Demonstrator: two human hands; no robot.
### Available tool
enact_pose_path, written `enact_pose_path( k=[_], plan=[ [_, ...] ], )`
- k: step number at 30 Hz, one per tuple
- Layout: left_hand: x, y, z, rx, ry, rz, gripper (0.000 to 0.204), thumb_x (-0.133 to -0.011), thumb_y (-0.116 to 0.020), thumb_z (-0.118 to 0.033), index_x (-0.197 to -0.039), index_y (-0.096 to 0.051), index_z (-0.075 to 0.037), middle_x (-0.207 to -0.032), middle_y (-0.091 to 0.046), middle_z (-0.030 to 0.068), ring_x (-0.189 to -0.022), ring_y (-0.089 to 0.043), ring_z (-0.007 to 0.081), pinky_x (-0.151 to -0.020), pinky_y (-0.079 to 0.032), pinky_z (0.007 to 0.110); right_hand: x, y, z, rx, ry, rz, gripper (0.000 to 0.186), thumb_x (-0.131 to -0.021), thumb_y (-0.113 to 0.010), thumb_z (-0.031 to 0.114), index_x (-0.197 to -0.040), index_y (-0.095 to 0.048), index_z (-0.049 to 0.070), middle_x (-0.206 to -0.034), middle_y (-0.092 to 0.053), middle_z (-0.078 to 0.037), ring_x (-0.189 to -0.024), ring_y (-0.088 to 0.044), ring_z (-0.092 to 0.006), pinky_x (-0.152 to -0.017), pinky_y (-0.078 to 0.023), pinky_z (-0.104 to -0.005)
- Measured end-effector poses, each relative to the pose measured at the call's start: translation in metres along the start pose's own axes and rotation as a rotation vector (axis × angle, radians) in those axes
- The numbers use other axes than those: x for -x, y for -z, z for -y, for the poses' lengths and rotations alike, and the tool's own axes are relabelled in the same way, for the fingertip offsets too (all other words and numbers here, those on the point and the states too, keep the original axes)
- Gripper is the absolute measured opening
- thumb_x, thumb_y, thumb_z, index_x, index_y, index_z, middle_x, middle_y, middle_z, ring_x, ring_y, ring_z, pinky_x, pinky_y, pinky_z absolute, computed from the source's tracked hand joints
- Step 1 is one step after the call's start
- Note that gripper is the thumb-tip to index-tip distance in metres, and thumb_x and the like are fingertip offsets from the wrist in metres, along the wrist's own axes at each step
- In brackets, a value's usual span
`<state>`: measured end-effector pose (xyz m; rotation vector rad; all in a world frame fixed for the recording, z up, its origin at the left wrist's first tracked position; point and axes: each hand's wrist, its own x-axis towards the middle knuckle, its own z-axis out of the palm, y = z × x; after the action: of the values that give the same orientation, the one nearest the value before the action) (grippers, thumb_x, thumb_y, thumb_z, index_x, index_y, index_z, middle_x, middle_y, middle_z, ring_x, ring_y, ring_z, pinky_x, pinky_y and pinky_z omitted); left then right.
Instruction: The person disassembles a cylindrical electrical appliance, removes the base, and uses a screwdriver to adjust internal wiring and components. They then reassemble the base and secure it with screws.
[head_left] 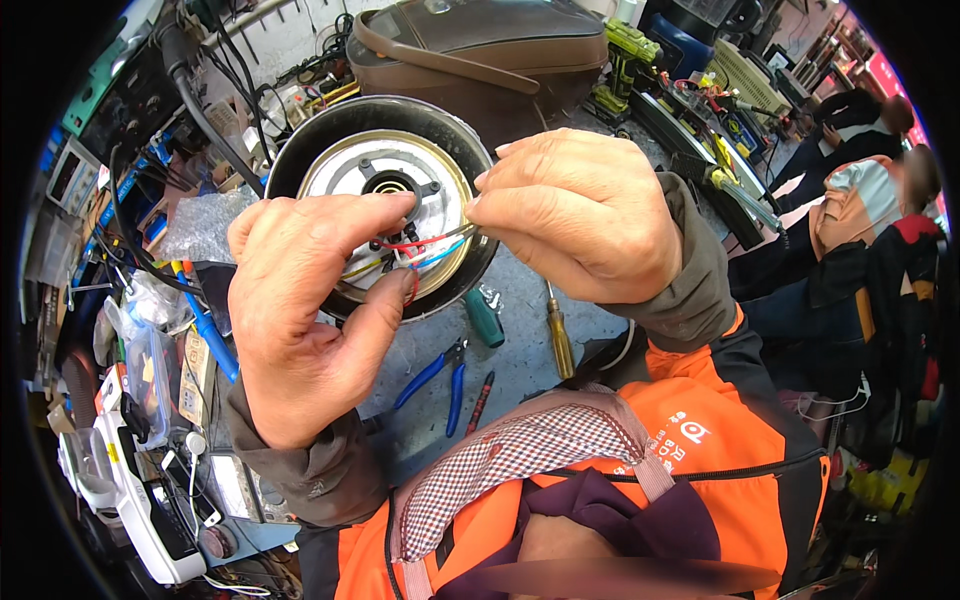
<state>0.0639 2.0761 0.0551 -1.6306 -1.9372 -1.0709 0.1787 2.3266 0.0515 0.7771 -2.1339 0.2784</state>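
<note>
A round black metal housing (290,165) with a silver inner disc (335,170) and a ringed hub at its centre stands on the bench. From it come several thin wires (437,243), among them red, blue, white and yellow ones. My left hand (300,300) is curled at the wires' near part, its forefinger above them and its thumb below, by a red loop. With fingertips pinched together, my right hand (580,215) holds the wires' ends at the housing's right rim. Its fingers hide the very tips.
Near the housing lie blue-handled pliers (430,380), a red-and-black pen-like tool (480,402), a green-handled tool (485,318) and a yellow-handled screwdriver (559,340). Behind stands a brown case (480,60); a green power drill (622,65) is beside it. Clutter lines the left; people are at right.
</note>
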Motion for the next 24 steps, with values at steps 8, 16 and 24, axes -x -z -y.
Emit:
enact_pose_path(
  k=[8, 16, 24],
  plan=[
    [0.001, 0.002, 0.001, 0.012, 0.017, -0.005, 0.048, -0.075, -0.085, -0.002, -0.123, -0.08, -0.009, -0.107, -0.079, 0.0054, -0.097, -0.071, 0.0245, -0.094, -0.042, 0.039, 0.005, -0.01, 0.003, -0.022, -0.04, 0.0, 0.025, -0.081, -0.087, -0.002, -0.104, -0.077, -0.001, -0.095, -0.079, -0.015, -0.087, -0.079, -0.0321, -0.085, -0.066, -0.0459],
    [0.0, 0.001, 0.004, 0.008, -0.023, -0.007, 0.044, -0.076, -0.085, -0.003, -0.119, -0.08, -0.009, -0.105, -0.079, 0.0054, -0.096, -0.07, 0.0248, -0.093, -0.041, 0.038, 0.008, -0.014, 0.003, 0.007, -0.043, -0.012, 0.024, -0.08, -0.083, 0.002, -0.103, -0.077, 0.004, -0.09, -0.076, -0.01, -0.084, -0.076, -0.0309, -0.08, -0.064, -0.043],
    [0.0, -0.001, 0.005, -0.02, -0.076, -0.025, 0.033, -0.078, -0.089, -0.008, -0.11, -0.083, -0.013, -0.103, -0.078, 0.0023, -0.093, -0.068, 0.0229, -0.092, -0.04, 0.039, -0.002, -0.009, 0.01, -0.092, -0.161, 0.139, 0.015, -0.088, -0.083, 0.002, -0.102, -0.077, 0.004, -0.094, -0.079, -0.008, -0.087, -0.078, -0.0295, -0.102, -0.059, -0.0519]
  ],
)
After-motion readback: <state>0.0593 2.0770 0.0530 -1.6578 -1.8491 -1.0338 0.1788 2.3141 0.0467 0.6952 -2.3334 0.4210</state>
